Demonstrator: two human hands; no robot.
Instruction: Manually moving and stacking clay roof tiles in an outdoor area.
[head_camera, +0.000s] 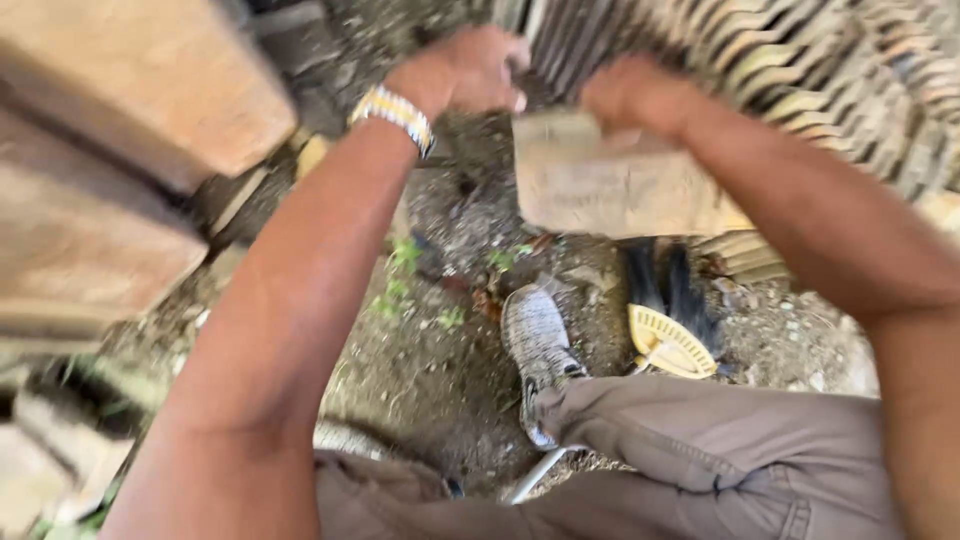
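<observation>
Head view: right hand (632, 95) grips a tan clay tile (610, 185); left hand (465, 70) curled shut beside it.

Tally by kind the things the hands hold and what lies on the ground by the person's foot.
Clay roof tile, held by the left hand and right hand: 1
Yellow-headed brush with dark bristles, on the ground: 1
Grey shoe on the person's foot: 1
Wristwatch on the left wrist: 1
Total: 4
The stacked tiles behind are too blurred to count.
</observation>
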